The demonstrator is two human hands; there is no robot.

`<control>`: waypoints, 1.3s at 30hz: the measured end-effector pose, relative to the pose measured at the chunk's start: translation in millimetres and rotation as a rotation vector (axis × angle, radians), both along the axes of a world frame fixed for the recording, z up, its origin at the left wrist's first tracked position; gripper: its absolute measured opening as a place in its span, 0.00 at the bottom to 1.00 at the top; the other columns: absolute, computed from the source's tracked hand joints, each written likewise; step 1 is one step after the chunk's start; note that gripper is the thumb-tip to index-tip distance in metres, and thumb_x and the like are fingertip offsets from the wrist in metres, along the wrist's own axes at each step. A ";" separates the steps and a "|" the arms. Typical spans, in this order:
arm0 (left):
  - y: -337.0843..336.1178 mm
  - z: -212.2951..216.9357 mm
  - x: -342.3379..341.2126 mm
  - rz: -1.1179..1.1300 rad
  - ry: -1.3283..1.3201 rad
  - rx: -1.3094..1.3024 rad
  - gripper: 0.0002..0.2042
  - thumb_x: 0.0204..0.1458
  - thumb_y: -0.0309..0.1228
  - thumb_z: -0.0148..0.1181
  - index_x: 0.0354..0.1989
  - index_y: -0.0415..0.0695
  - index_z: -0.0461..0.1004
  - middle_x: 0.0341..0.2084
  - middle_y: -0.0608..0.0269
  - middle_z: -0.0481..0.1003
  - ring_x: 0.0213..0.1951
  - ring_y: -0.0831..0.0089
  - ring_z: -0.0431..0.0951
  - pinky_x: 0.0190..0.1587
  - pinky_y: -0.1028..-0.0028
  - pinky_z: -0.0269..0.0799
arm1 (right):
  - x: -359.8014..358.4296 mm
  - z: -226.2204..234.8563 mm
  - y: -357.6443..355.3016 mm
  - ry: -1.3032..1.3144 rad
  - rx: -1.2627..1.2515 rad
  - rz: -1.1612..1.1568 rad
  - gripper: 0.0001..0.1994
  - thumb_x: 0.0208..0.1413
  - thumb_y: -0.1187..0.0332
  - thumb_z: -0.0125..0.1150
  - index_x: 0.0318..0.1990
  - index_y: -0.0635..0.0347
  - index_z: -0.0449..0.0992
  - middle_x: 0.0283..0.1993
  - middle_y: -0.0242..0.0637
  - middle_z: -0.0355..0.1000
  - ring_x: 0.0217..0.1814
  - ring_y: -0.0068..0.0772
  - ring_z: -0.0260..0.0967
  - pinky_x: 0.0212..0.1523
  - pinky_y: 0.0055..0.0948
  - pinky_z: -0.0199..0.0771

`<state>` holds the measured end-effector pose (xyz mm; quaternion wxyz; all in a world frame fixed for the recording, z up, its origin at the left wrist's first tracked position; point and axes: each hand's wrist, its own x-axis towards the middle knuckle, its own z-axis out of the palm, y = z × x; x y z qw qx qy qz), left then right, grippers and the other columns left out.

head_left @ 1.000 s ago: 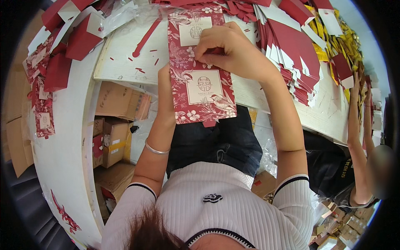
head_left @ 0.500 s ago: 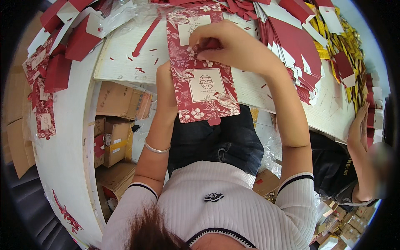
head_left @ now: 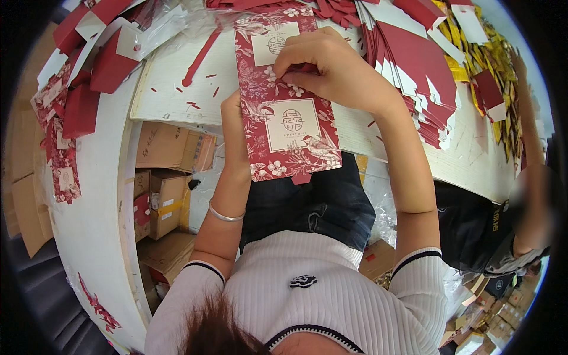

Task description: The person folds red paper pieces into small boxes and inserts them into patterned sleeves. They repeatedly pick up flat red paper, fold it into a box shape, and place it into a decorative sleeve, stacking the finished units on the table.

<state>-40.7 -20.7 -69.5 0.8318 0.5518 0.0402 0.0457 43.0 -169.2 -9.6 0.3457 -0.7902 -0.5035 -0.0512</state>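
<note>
A flat red floral card sleeve (head_left: 284, 112) with two cream label panels lies over the near edge of the white table (head_left: 171, 89). My left hand (head_left: 232, 121) is mostly hidden beneath its left edge and holds it up. My right hand (head_left: 331, 68) rests on top near the middle, fingers curled and pinching at a fold between the two panels.
Stacks of dark red card blanks (head_left: 414, 65) lie to the right, with yellow pieces (head_left: 467, 71) beyond. Red boxes and floral pieces (head_left: 77, 89) pile up at the left. Cardboard cartons (head_left: 165, 189) sit under the table. Another person (head_left: 520, 195) works at the right.
The sleeve has shifted slightly down and toward me. My right hand has slid a little along its upper middle while still pressing on it.
</note>
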 end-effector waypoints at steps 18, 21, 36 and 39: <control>22.7 23.3 0.5 0.372 -0.355 1.068 0.11 0.38 0.27 0.59 0.33 0.44 0.72 0.34 0.57 0.73 0.32 0.61 0.73 0.39 0.67 0.66 | 6.3 2.5 -10.6 0.529 0.218 -0.049 0.05 0.47 0.74 0.60 0.33 0.62 0.73 0.26 0.25 0.69 0.28 0.12 0.63 0.28 0.13 0.63; 20.7 50.1 9.5 0.193 -0.804 1.174 0.14 0.37 0.30 0.60 0.36 0.43 0.72 0.37 0.56 0.73 0.42 0.59 0.71 0.55 0.63 0.54 | 2.2 2.0 -1.8 0.550 0.393 -0.024 0.05 0.47 0.74 0.60 0.32 0.64 0.75 0.27 0.28 0.72 0.28 0.13 0.67 0.29 0.13 0.66; 23.5 72.3 0.9 -0.154 -0.036 0.439 0.18 0.55 0.38 0.47 0.46 0.37 0.67 0.39 0.58 0.70 0.38 0.77 0.71 0.35 0.77 0.68 | -121.0 18.6 -68.0 0.693 0.386 0.024 0.56 0.35 0.63 0.72 0.65 0.55 0.31 0.65 0.44 0.39 0.67 0.37 0.39 0.62 0.37 0.44; -18.9 62.9 0.8 -0.174 -0.107 0.344 0.22 0.56 0.44 0.42 0.50 0.37 0.64 0.38 0.60 0.71 0.38 0.77 0.71 0.41 0.75 0.66 | -125.5 8.1 -88.6 0.793 0.452 -0.181 0.53 0.34 0.70 0.70 0.64 0.56 0.36 0.65 0.43 0.41 0.64 0.33 0.46 0.60 0.34 0.49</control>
